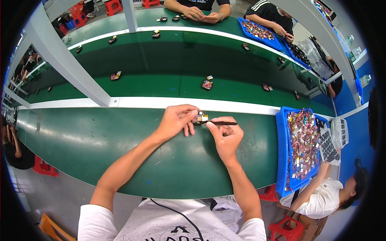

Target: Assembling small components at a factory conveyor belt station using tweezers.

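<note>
small part (200, 117) between both hands' grip

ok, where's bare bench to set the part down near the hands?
Bare green bench left of the left hand and between the forearms, up to the white rail. Crowded right of the right hand: blue bin heaped with parts.

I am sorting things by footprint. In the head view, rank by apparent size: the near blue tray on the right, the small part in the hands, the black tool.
1. Blue tray, largest.
2. Black tool.
3. Small part, partly hidden by the left hand; the right hand holds the tool.
</note>
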Tool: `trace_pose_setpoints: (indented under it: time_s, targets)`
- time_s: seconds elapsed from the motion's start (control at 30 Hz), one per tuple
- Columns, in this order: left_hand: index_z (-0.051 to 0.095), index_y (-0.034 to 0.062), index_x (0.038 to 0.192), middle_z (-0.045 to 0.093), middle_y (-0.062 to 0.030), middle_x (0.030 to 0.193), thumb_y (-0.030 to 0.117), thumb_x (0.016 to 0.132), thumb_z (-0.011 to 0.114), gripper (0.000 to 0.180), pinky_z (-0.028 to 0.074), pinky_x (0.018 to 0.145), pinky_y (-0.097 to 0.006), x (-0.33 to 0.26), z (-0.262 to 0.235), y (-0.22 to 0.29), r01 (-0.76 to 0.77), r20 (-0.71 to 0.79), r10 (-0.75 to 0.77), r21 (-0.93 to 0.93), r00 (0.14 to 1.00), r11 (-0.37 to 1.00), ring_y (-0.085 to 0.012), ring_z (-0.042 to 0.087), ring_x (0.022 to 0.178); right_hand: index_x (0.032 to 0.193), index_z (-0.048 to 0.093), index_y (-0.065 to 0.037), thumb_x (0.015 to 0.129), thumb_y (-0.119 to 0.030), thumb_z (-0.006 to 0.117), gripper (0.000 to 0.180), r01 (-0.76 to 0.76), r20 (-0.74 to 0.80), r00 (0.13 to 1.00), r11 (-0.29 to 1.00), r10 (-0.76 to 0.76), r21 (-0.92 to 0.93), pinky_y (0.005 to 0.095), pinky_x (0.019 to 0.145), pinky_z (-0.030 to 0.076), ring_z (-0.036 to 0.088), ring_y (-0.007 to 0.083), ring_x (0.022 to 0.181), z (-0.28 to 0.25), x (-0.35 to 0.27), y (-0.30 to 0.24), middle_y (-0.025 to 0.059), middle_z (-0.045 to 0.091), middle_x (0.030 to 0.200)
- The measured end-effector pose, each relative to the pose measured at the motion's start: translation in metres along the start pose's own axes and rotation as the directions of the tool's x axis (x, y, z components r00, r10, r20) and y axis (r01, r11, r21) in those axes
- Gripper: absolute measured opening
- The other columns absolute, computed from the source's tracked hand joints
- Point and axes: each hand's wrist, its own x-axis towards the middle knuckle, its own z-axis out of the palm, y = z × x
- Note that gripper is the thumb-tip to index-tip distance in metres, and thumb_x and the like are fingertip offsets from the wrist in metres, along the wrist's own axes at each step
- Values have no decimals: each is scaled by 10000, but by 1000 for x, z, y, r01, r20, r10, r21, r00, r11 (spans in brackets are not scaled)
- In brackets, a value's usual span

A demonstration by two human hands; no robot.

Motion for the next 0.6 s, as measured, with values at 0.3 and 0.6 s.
trace_pose_setpoints:
  time_s: [0.3,0.6]
  targets:
    - [649,-92,1191,703,-142,933,169,1050,585,304,589,517,-271,3,-1,-3,-21,33,23,-55,999,998,-209,734,656,905,736,20,822,41,810,113,171,-55,982,973,-181,-152,199,443,279,400,-13,468,7,-2,7,-23,643,675]
    - [648,-94,1186,699,-141,918,144,1038,602,284,587,514,-275,2,-2,-5,-18,22,19,-51,1000,999,-201,722,641,885,760,7,811,13,824,99,194,-45,977,960,-207,-201,219,445,275,392,-4,451,4,-1,7,-11,651,670]
